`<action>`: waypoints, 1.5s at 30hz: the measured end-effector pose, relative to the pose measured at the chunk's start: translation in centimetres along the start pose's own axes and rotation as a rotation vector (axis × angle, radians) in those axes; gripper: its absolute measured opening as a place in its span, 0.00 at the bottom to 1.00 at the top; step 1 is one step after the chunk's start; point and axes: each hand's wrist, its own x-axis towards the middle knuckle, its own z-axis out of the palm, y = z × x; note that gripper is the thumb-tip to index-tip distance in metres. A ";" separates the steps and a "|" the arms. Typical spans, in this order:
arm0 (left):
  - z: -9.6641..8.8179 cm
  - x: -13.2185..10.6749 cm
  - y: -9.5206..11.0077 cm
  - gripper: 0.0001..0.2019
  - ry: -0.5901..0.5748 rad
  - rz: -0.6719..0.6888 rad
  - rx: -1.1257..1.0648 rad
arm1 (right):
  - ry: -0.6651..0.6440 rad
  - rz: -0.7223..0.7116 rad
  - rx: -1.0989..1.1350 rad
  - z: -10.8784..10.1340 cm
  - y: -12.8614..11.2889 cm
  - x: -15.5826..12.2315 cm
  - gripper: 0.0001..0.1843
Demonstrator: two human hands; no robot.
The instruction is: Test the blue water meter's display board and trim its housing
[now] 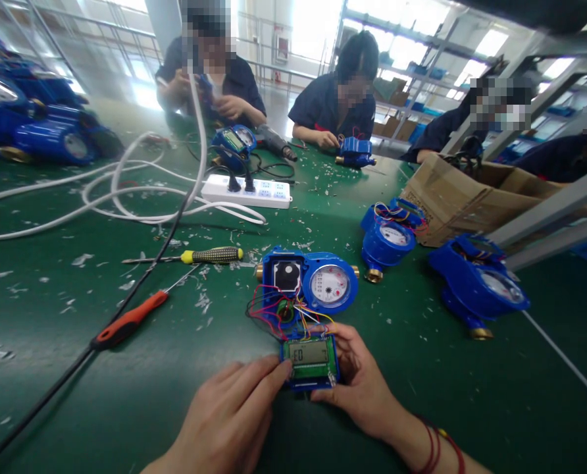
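A green circuit board with a lit grey LCD display (pixel 309 355) sits in a small blue frame close to me. My right hand (pixel 360 378) wraps round the frame's right side, thumb at the lower edge. At its left edge, my left hand (pixel 239 401) presses with the fingertips together. Thin coloured wires (pixel 301 313) run from the display module up to a blue water meter (pixel 329 283) lying just beyond it. That meter has a round white dial and an uncovered square compartment with a black part inside. Brass ends stick out at its two sides.
A yellow-black screwdriver (pixel 212 255), an orange-handled screwdriver (pixel 133 320) and a black cable (pixel 71 365) lie left. Blue meters (pixel 389 237) and a cardboard box (pixel 446 197) stand right. Beyond are a white power strip (pixel 268 191), a heat gun (pixel 276 141) and co-workers.
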 end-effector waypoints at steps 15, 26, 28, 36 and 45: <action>-0.3 2.0 -0.8 0.13 -0.410 -0.688 -0.644 | -0.044 -0.029 -0.261 0.0 0.0 -0.5 0.41; -0.1 2.1 -0.9 0.16 -0.458 -0.726 -0.641 | -0.153 -0.185 -0.543 0.5 -0.1 -1.1 0.40; -0.1 2.2 -0.9 0.16 -0.436 -0.720 -0.637 | -0.139 -0.218 -0.575 0.4 0.1 -1.2 0.40; -0.2 2.1 -0.9 0.16 -0.397 -0.703 -0.581 | -0.099 -0.270 -0.680 0.2 0.4 -1.2 0.38; -0.5 2.1 -1.0 0.14 -0.454 -0.672 -0.695 | -0.048 -0.276 -0.691 0.4 0.5 -1.3 0.39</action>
